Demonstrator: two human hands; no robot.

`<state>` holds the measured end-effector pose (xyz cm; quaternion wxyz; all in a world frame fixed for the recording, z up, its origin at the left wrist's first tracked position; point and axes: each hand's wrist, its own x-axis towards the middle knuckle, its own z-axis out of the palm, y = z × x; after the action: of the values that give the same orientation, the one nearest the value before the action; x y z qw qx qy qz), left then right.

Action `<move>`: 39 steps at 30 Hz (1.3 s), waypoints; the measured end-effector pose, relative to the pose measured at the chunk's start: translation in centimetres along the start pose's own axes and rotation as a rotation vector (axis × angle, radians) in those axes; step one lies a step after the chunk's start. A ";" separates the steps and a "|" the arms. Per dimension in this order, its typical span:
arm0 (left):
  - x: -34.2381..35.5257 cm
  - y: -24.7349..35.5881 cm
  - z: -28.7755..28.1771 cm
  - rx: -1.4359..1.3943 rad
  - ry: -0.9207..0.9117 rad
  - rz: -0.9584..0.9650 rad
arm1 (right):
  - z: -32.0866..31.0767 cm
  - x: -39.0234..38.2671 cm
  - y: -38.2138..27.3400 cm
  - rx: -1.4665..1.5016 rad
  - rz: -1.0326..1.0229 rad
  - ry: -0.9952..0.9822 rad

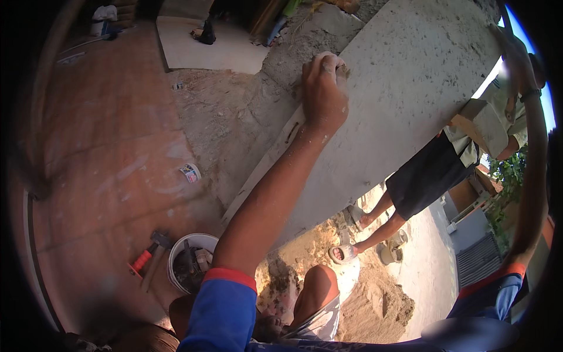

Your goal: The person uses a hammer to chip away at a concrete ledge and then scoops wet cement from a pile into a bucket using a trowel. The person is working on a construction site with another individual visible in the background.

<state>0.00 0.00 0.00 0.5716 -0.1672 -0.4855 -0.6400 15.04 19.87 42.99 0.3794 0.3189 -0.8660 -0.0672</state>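
Grey slab: a long, flat, speckled piece (410, 88) runs slantwise from the near middle to the far right, between the person's two arms.
Left hand: it (325, 88) is at the slab's left edge, fingers curled in together; a greyish lump shows at the fingertips, but whether they clamp it or the slab I cannot tell.
Right hand: it (516, 61) is raised at the far right, beside the slab's right edge, a dark band (531, 94) on its wrist; blur hides the fingers, so I cannot tell whether they are apart or clamped.
Co-worker: a person in dark shorts (431, 176) and sandals (343, 253) stands to the right, beyond the slab, with a pale block (482, 124) against the body.
Bucket: a white one (175, 256) stands near left, dark pieces inside.
Tools: a hammer (153, 265) with a wooden handle lies just left of the bucket, beside a red handle (140, 263).
Floor: reddish tiles (111, 146) cover the left; a small round lid (190, 172) lies at their right edge.
Sand: a brown heap (375, 308) sits near right.
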 end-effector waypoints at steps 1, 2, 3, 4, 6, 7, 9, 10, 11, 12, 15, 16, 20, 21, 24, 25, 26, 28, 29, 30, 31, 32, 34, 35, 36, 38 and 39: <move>-0.1 0.2 0.0 -0.008 -0.002 -0.010 | 0.3 0.0 -0.2 -0.067 0.085 0.018; -0.2 0.2 0.0 -0.015 -0.005 -0.020 | 0.5 -0.1 -0.3 -0.134 0.171 0.035; -0.1 0.2 0.0 -0.016 -0.010 -0.006 | 0.5 -0.3 -0.4 -0.205 0.260 0.062; -0.1 0.1 -0.1 -0.017 -0.014 0.008 | 0.5 -0.9 -0.4 -0.273 0.356 0.097; 0.5 -0.4 -0.3 0.012 -0.024 0.033 | 0.4 -0.5 -1.3 -0.386 0.464 0.118; 0.4 -0.7 -0.8 0.043 -0.055 0.035 | 1.2 -0.9 -1.6 -0.386 0.460 0.102; 0.1 -0.4 -0.5 0.017 -0.064 0.011 | 0.7 0.0 -4.2 -0.425 0.420 0.082; -0.1 -0.3 -0.2 0.007 -0.058 -0.007 | 0.8 0.3 -4.6 -0.432 0.414 0.074; -0.4 -0.1 0.2 -0.003 -0.051 -0.026 | 0.6 0.3 -5.1 -0.447 0.413 0.061; -0.6 -0.2 -0.3 0.025 -0.095 -0.010 | 1.0 -0.1 -5.0 -0.431 0.419 0.060; -1.0 0.8 -1.0 0.106 -0.124 -0.089 | 1.8 -0.5 -4.7 -0.410 0.427 0.055; -1.5 1.2 -0.9 0.212 -0.137 -0.148 | 1.9 -0.5 -4.7 -0.408 0.425 0.054; -2.7 2.8 -0.2 0.347 -0.145 -0.232 | 0.8 0.3 -7.0 -0.461 0.411 0.040; -2.8 2.5 -0.5 0.345 -0.151 -0.206 | 1.2 0.2 -6.8 -0.447 0.412 0.037; -2.5 1.3 -1.5 0.318 -0.231 -0.175 | 3.1 -0.8 -5.3 -0.360 0.420 0.024; -2.8 1.0 -1.8 0.314 -0.194 -0.211 | 3.3 -0.7 -4.9 -0.340 0.421 0.019; -3.3 0.7 -1.9 0.315 -0.157 -0.244 | 3.5 -0.7 -4.4 -0.320 0.423 0.010; -2.9 2.4 -0.8 0.262 -0.119 -0.348 | 0.2 0.9 -8.1 -0.383 0.410 -0.006; -2.5 2.3 -1.1 0.293 -0.109 -0.351 | 0.1 1.1 -8.4 -0.357 0.406 -0.007; -2.7 2.7 -0.5 0.290 -0.115 -0.368 | -0.8 1.0 -8.9 -0.353 0.410 -0.015; -2.8 2.7 -0.7 0.314 -0.118 -0.380 | -0.8 0.9 -9.7 -0.306 0.406 -0.026; -2.8 2.6 -1.0 0.308 -0.128 -0.386 | -0.7 0.7 -10.6 -0.265 0.410 -0.039; -2.7 2.7 -1.1 0.265 -0.141 -0.393 | -0.7 0.2 -13.4 -0.197 0.421 -0.073; -2.9 2.5 -1.1 0.246 -0.118 -0.352 | -0.5 -0.2 -15.2 -0.159 0.436 -0.096; -3.4 2.2 -1.0 0.214 -0.097 -0.310 | -0.3 -0.9 -17.5 -0.121 0.460 -0.119; -3.8 1.6 -1.8 0.243 -0.104 -0.266 | 1.2 -3.8 -20.1 0.055 0.524 -0.158; -4.1 1.5 -1.7 0.252 -0.112 -0.265 | 1.9 -5.6 -21.2 0.147 0.566 -0.177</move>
<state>3.07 1.15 -3.31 0.4709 -0.0642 -0.6107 -0.6334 27.17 6.33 30.66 0.2822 0.0845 -0.9526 0.0765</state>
